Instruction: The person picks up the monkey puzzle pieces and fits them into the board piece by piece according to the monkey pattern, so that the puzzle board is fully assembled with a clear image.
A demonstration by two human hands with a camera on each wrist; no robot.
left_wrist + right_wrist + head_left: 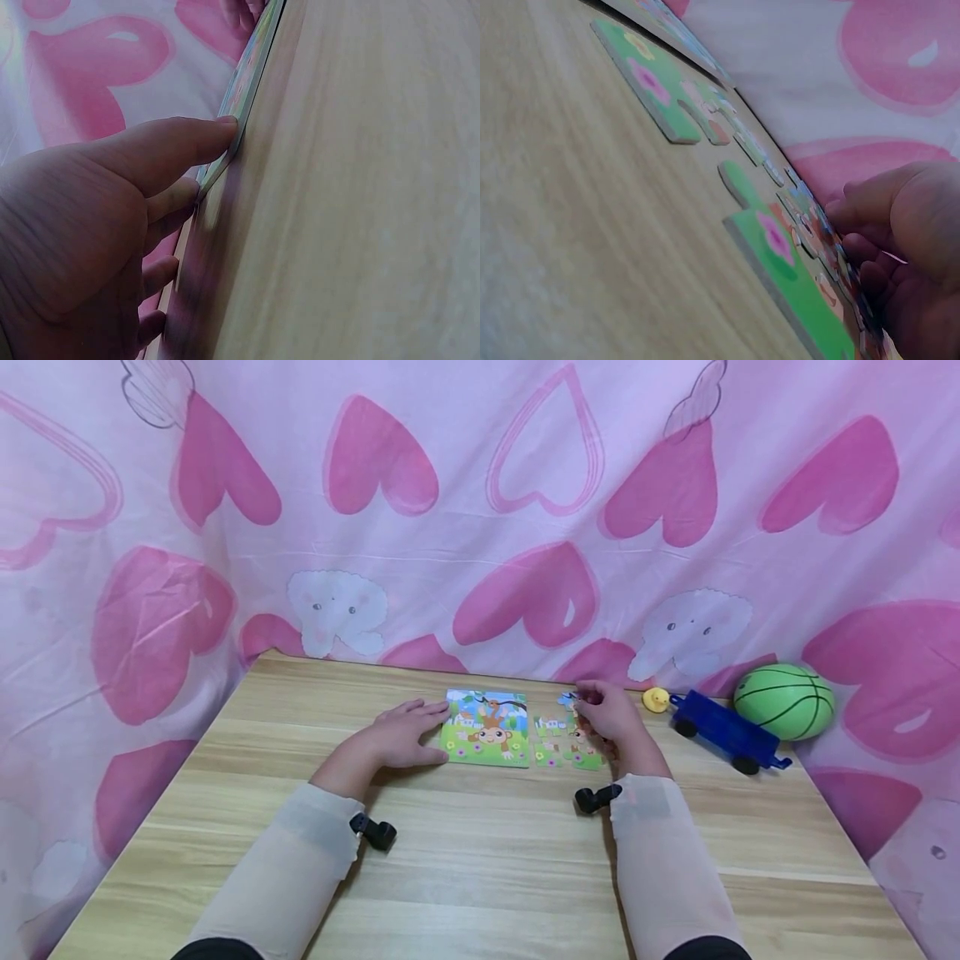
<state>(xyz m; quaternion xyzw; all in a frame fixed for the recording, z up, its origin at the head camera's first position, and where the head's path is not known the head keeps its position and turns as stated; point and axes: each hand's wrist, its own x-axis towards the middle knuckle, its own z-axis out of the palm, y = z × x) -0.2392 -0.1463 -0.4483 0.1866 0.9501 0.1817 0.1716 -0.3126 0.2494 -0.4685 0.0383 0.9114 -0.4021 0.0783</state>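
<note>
A square picture board (487, 747) with a cartoon monkey on a green meadow lies flat near the table's back. My left hand (405, 733) rests at its left side with fingers spread; in the left wrist view the thumb (187, 142) touches the board's edge. Right of the board lie jigsaw pieces with a similar monkey picture, among them a green flowered piece (649, 86) and another with a pink flower (776, 247). Over the far pieces, my right hand (611, 718) bends its fingers and pinches a blue jigsaw piece (566, 700), mostly hidden by the fingertips.
To the right of my right hand sit a small yellow duck (656, 699), a blue toy cart (723, 731) with black wheels and a green ball (783, 702). Behind the wooden table (480, 860) hangs a pink heart-patterned curtain (465, 543).
</note>
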